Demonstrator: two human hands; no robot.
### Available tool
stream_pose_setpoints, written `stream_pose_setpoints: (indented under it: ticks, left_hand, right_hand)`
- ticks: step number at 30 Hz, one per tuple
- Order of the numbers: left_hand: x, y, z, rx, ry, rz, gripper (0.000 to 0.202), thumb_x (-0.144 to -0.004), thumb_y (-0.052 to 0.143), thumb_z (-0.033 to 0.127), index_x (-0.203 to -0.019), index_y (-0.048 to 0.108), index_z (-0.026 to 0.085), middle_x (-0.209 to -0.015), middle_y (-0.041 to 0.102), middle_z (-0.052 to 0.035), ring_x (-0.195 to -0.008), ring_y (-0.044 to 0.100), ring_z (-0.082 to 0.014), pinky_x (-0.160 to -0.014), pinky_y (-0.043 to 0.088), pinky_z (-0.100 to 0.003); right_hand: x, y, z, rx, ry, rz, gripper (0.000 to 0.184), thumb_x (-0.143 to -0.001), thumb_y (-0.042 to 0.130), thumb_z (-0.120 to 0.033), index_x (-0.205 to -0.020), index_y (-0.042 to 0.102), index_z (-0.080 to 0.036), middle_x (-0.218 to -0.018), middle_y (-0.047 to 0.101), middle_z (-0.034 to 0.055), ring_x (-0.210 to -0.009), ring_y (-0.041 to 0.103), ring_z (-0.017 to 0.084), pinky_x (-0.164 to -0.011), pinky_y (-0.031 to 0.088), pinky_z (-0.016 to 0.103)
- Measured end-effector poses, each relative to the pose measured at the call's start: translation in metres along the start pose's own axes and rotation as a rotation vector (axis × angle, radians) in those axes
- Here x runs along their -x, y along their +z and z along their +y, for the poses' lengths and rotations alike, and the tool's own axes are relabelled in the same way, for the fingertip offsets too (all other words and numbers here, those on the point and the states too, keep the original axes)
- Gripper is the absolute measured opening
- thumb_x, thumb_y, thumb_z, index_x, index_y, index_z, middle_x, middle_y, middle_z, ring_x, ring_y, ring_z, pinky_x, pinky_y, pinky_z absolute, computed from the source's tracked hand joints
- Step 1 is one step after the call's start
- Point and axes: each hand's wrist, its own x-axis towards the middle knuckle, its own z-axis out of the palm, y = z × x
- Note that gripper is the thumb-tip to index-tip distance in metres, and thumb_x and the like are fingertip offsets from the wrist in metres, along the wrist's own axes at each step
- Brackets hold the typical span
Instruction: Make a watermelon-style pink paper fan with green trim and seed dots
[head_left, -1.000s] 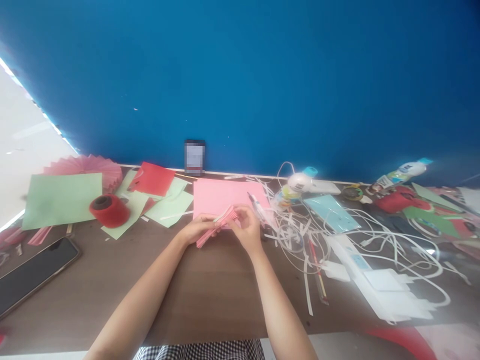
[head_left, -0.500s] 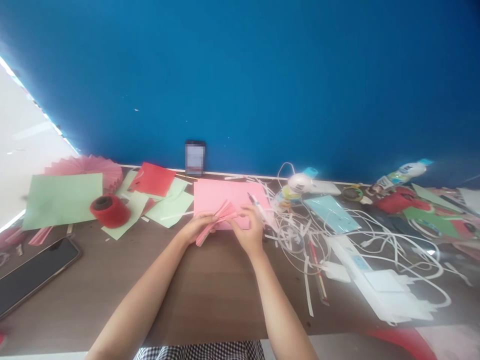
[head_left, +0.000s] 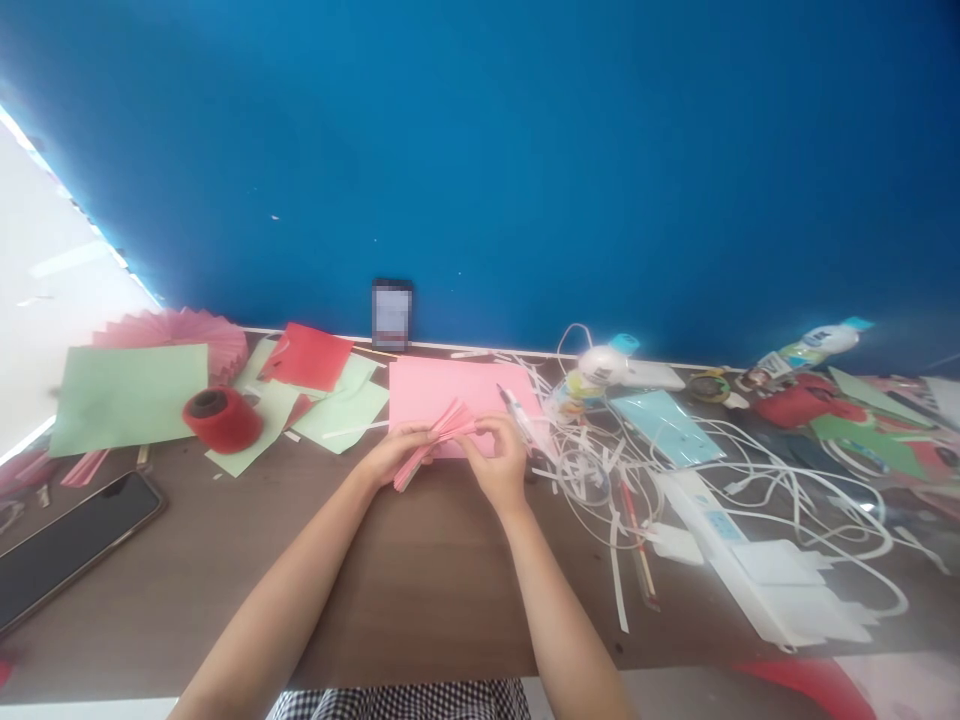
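A narrow bundle of pleated pink paper (head_left: 420, 460) is held between both hands, its folds spreading at the upper end. My left hand (head_left: 399, 452) is closed around its middle from the left. From the right, my right hand (head_left: 499, 455) pinches the edge of the folds with thumb and fingertips. Beneath and behind them lies a flat pink sheet (head_left: 435, 385) on the brown table (head_left: 420, 570). A pen (head_left: 510, 400) rests by the sheet's right side, just past my right hand.
Left are green paper (head_left: 131, 400), a red spool (head_left: 223, 420), a pink paper fan (head_left: 217, 340) and a phone (head_left: 75, 540). Another phone (head_left: 392, 315) leans on the blue wall. Right stand a glue bottle (head_left: 592, 375), tangled white cables (head_left: 750, 470) and a power strip (head_left: 720, 550).
Almost nothing differs. Both hands keep their hold on the pleated paper, and the whole view has shifted very slightly.
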Motion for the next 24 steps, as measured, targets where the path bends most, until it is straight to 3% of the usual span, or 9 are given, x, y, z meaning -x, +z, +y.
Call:
stream_pose_setpoints:
  ticks: [8,14,17,24]
  left_hand:
    - [-0.001,-0.002,-0.002,-0.024,-0.006,0.017,0.023,-0.069,0.065,0.031,-0.077,0.063,0.009,-0.064,0.050,-0.0029,-0.056,0.045,-0.0089,-0.053,0.034,-0.021]
    - [-0.001,-0.002,0.000,0.001,0.020,0.019,0.021,-0.068,0.065,0.030,-0.074,0.063,0.010,-0.062,0.050,-0.0020,-0.055,0.044,-0.0085,-0.051,0.032,-0.021]
    - [-0.001,-0.002,0.000,0.002,0.024,0.019,0.022,-0.068,0.066,0.030,-0.072,0.063,0.009,-0.061,0.050,-0.0021,-0.055,0.044,-0.0086,-0.051,0.032,-0.021]
    - [-0.001,-0.004,0.000,-0.009,0.024,0.029,0.022,-0.069,0.065,0.030,-0.076,0.063,0.009,-0.061,0.049,-0.0017,-0.055,0.044,-0.0086,-0.051,0.032,-0.021]
  right_hand:
    - [0.001,0.004,0.004,-0.267,0.202,-0.014,0.027,-0.063,0.071,-0.021,-0.082,0.052,-0.021,-0.082,0.051,0.0014,-0.076,0.054,0.014,-0.072,0.049,0.031]
    - [-0.005,-0.006,0.014,-0.442,0.360,-0.172,0.024,-0.064,0.071,-0.024,-0.083,0.057,-0.020,-0.086,0.058,0.0035,-0.082,0.059,0.017,-0.080,0.050,0.034]
    - [-0.007,-0.012,0.016,-0.470,0.365,-0.259,0.026,-0.063,0.071,-0.024,-0.085,0.058,-0.021,-0.088,0.058,0.0035,-0.084,0.059,0.017,-0.081,0.050,0.034]
    - [-0.007,-0.017,0.016,-0.422,0.294,-0.326,0.026,-0.064,0.071,-0.024,-0.086,0.057,-0.021,-0.092,0.054,0.0028,-0.090,0.057,0.016,-0.086,0.048,0.032]
